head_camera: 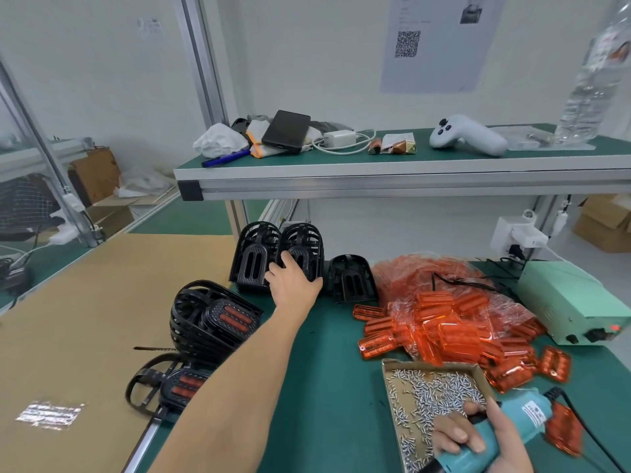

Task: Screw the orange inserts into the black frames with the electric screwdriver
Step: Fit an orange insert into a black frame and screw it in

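My left hand reaches forward and grips the middle stack of empty black frames, fingers curled over its front. Another stack stands to its left and a single frame to its right. My right hand holds the teal electric screwdriver at the bottom right, over a cardboard tray of screws. Orange inserts lie heaped in and around a plastic bag. Frames with orange inserts fitted are stacked at the left, with one more lower down.
A pale green power box sits at the right with cables. Brown cardboard covers the table's left part. An upper shelf overhangs the back, carrying a phone, charger, controller and water bottle.
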`<control>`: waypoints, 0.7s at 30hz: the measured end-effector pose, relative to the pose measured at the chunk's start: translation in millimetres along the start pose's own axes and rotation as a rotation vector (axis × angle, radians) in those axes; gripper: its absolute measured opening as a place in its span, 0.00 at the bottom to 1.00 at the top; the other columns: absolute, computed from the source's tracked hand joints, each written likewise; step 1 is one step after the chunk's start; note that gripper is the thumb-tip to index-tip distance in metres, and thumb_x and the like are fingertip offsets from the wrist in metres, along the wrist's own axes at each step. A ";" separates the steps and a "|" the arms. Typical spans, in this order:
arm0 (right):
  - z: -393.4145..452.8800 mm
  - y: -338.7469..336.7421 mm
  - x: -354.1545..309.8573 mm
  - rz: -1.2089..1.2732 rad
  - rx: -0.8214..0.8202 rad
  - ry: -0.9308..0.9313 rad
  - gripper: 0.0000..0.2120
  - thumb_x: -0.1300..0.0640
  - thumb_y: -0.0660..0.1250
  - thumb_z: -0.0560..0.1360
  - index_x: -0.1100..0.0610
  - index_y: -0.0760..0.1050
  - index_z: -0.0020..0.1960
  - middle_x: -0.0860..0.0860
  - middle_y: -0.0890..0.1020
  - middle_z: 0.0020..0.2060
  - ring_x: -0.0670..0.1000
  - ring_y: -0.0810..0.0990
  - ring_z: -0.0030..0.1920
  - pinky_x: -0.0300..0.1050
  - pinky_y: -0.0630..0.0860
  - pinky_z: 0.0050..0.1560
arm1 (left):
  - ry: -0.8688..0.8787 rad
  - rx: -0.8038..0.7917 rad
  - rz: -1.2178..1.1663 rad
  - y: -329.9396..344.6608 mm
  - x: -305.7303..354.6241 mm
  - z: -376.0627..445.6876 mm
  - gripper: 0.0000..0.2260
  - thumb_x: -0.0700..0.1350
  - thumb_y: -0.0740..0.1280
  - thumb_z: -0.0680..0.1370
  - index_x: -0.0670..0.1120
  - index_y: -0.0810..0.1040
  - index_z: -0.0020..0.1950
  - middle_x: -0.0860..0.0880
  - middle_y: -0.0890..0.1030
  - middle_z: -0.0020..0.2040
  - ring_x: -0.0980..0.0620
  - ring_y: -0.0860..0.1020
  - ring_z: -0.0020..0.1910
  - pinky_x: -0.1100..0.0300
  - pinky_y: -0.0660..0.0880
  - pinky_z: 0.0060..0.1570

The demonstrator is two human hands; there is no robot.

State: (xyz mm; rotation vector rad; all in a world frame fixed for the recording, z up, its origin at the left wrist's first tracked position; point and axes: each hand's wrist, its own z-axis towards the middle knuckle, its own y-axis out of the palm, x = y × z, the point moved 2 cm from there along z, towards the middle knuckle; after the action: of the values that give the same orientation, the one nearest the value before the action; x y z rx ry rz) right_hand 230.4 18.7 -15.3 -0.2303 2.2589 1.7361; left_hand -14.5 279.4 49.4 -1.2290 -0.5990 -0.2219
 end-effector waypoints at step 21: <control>-9.9 2.9 3.4 -0.025 0.113 -0.017 0.29 0.50 0.91 0.41 0.55 0.78 0.35 0.45 0.66 0.23 0.46 0.69 0.26 0.40 0.70 0.23 | 0.263 0.252 -0.414 -20.9 2.3 -44.7 0.11 0.45 0.74 0.74 0.48 0.72 0.48 0.42 0.55 0.81 0.49 0.60 0.70 0.51 0.61 0.66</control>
State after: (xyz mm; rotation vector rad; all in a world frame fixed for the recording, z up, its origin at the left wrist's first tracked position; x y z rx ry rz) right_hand 225.1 10.1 -11.5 -0.2179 2.3226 1.5869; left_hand -8.6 231.2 58.5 -0.8065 -0.6259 -0.6267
